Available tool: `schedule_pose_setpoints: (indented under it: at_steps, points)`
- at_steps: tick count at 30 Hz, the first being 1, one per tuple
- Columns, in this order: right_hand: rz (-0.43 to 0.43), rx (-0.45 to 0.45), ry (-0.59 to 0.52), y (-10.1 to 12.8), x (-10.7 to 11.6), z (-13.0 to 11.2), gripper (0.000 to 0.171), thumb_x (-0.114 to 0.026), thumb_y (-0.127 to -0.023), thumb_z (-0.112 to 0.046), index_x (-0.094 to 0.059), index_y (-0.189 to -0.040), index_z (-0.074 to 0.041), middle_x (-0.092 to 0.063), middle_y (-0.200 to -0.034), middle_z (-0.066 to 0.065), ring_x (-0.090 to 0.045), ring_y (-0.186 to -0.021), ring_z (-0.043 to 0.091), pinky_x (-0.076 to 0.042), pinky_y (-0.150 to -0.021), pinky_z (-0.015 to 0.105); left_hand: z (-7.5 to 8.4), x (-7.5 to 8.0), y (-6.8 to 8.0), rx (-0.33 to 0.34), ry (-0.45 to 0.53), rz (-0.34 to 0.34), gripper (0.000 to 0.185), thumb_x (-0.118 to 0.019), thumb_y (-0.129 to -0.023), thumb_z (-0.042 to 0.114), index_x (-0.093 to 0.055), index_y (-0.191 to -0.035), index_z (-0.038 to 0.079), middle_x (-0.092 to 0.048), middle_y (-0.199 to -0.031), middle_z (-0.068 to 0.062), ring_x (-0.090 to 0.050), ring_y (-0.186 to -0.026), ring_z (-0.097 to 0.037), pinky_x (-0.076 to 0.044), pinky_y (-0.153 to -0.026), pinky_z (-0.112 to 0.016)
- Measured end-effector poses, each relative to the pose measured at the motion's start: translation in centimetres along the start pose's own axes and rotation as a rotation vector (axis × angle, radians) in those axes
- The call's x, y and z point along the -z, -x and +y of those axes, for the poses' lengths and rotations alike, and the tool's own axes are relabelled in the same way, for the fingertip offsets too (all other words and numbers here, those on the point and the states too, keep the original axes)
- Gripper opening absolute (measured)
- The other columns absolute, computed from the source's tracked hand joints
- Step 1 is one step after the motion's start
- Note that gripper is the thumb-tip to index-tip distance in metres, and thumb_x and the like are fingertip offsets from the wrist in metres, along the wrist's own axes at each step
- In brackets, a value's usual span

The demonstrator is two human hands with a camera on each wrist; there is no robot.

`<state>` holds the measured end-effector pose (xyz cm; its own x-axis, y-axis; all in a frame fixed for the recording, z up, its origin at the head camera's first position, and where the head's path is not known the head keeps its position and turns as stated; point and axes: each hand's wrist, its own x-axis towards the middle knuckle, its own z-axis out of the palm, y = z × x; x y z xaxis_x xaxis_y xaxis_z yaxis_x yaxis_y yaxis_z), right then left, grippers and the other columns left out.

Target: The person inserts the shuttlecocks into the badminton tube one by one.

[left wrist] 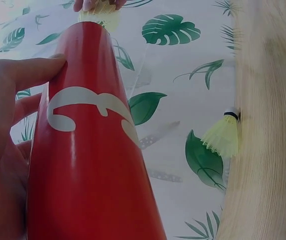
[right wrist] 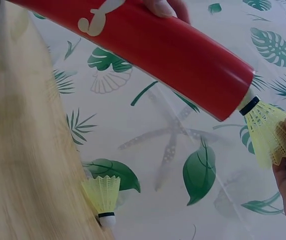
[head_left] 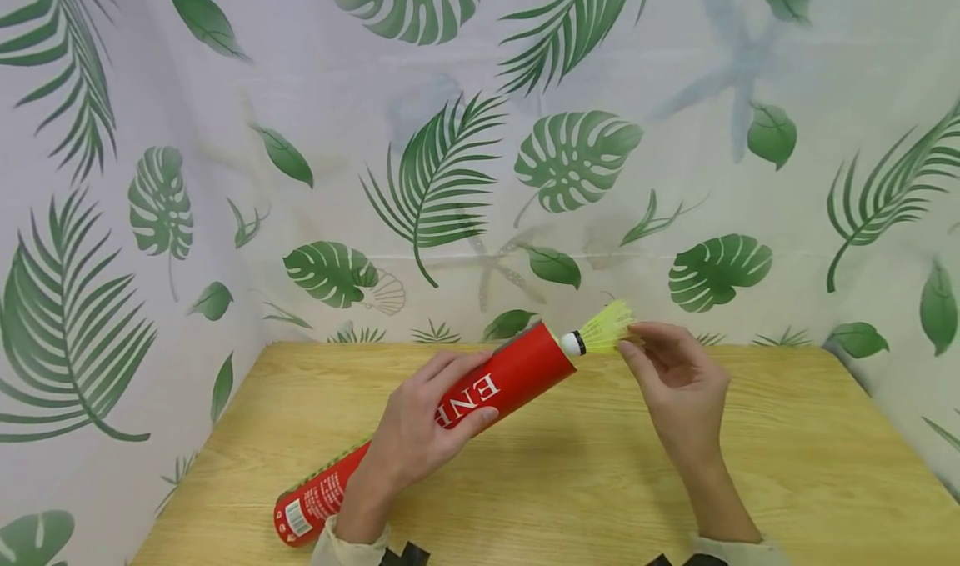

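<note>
My left hand [head_left: 417,433] grips a long red tube [head_left: 480,395] with white lettering around its middle and holds it tilted, its lower end near the table's front left. My right hand [head_left: 639,343] pinches the skirt of a yellow shuttlecock [head_left: 603,329]. The shuttlecock's white cork sits right at the tube's upper open mouth. In the right wrist view the tube [right wrist: 173,50] points down-right at that shuttlecock [right wrist: 268,131]. A second yellow shuttlecock [right wrist: 102,196] stands cork-down on the table by the back wall, also visible as the second shuttlecock [left wrist: 224,137] in the left wrist view.
The wooden table [head_left: 570,483] is enclosed at the back and on both sides by a white cloth backdrop [head_left: 450,174] printed with green leaves. Nothing else lies on the tabletop in view.
</note>
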<state>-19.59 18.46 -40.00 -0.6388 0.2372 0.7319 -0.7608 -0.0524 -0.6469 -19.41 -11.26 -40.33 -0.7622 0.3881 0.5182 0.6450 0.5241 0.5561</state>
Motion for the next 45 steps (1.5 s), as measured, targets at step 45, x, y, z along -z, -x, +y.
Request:
schedule_pose_setpoints:
  at_steps: [45]
  points:
    - [-0.204, -0.185, 0.201, 1.7, -2.6, -0.4, 0.02, -0.065, -0.092, 0.014, -0.07, -0.11, 0.007, -0.072, -0.107, 0.007, -0.072, -0.098, 0.012, -0.057, -0.087, 0.026, 0.3, -0.7, 0.1, 0.008, -0.025, -0.008, 0.057, -0.078, -0.089, 0.04, -0.058, -0.143, 0.036, -0.061, -0.127, 0.012, -0.061, -0.106, -0.01, -0.057, -0.078, -0.032]
